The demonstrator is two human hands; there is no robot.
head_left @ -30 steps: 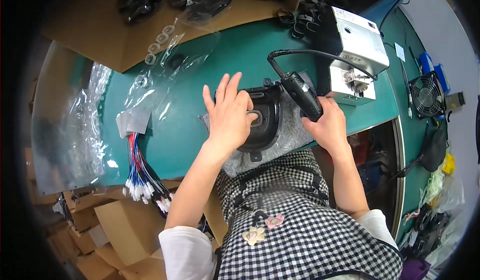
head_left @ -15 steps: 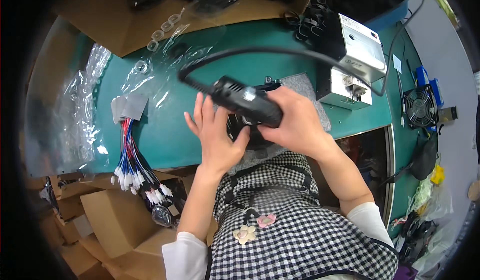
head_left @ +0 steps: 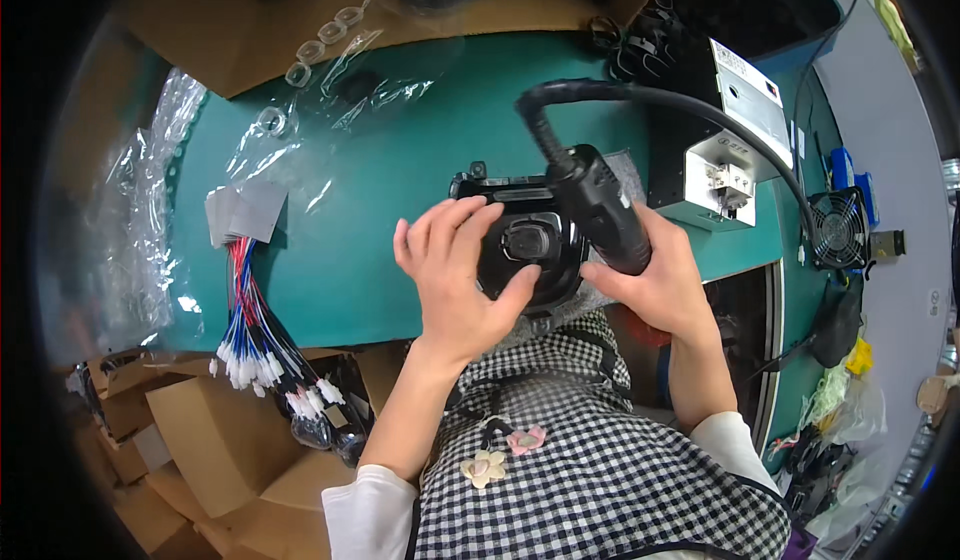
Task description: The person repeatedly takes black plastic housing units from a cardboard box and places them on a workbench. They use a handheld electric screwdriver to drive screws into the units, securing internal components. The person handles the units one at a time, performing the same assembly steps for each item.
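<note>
A glossy black plastic housing with a raised oval centre lies on a grey mat at the bench's front edge. My left hand grips its left side, fingers curved over the upper part and thumb on the lower part. In my right hand is a black corded electric screwdriver, tilted across the right side of the housing. The right thumb lies beside the housing's right edge. The tool's tip and most of my right fingers are hidden. From its upper end a thick black cord arcs to the right.
Grey cards with bundled wires and white connectors hang over the front edge at left. Clear plastic wrap lies farther left. A cardboard box stands behind; a metal-faced device and a fan are at right.
The screwdriver and my right hand have moved right, uncovering the housing's centre. My left hand has shifted right, onto the housing. The cord has swung right.
</note>
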